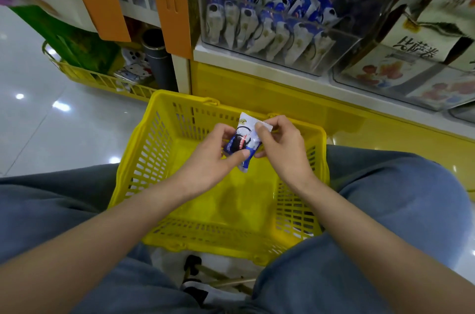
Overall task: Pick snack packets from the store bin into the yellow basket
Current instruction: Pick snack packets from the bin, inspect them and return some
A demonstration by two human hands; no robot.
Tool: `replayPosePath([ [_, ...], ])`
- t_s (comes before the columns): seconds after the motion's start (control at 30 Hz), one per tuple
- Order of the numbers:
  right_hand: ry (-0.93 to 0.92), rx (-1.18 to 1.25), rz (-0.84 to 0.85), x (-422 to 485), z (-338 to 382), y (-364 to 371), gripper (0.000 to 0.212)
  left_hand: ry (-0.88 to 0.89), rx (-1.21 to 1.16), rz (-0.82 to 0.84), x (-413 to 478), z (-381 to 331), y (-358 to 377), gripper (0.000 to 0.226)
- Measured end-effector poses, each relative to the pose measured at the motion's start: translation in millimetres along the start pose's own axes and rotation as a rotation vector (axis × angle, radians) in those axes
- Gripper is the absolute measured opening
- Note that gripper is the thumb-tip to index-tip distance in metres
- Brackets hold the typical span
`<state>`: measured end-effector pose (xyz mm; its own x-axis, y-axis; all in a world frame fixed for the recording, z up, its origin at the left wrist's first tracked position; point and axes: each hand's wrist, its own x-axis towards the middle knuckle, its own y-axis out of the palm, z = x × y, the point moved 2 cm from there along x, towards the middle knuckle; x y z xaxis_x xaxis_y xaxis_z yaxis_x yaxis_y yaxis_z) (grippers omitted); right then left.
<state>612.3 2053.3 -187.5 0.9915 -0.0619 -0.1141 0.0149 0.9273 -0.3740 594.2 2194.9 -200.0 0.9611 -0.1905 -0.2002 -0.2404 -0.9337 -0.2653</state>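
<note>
Early stage: left hand and right hand each close their grip on a blue-and-white snack packet between them. Yellow basket beneath looks empty; store bin beyond is full.

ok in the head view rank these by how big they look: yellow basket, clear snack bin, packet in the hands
1. yellow basket (nearer the camera, so its lead is unsure)
2. clear snack bin
3. packet, plainly smallest
</note>
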Motion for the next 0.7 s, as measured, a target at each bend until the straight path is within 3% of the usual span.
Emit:
replayPosePath([
  [0.1, 0.064, 0.162, 0.149, 5.7, 7.0, 5.9, 0.003, -0.066, -0.168, -0.029, 6.7, 1.1, 7.3, 0.023],
  [0.2, -0.065, 0.014, 0.234, 9.0, 13.9, 6.9, 0.018, -0.150, -0.317, -0.063, 14.5, 4.1, 9.8, 0.004],
  [0.4, -0.041, -0.176, 0.212, 18.4, 11.8, 13.3, 0.034, -0.349, -0.551, -0.129, 29.4, 12.6, 15.4, 0.021],
  [0.53, -0.052, -0.237, 0.205, 24.9, 12.6, 17.0, 0.033, -0.390, -0.585, -0.182, 36.7, 11.7, 18.2, 0.020],
  [0.7, -0.218, -0.473, 0.283, 18.3, 13.9, 18.7, 0.035, -0.319, -0.481, -0.212, 33.1, 9.3, 18.8, 0.007],
])
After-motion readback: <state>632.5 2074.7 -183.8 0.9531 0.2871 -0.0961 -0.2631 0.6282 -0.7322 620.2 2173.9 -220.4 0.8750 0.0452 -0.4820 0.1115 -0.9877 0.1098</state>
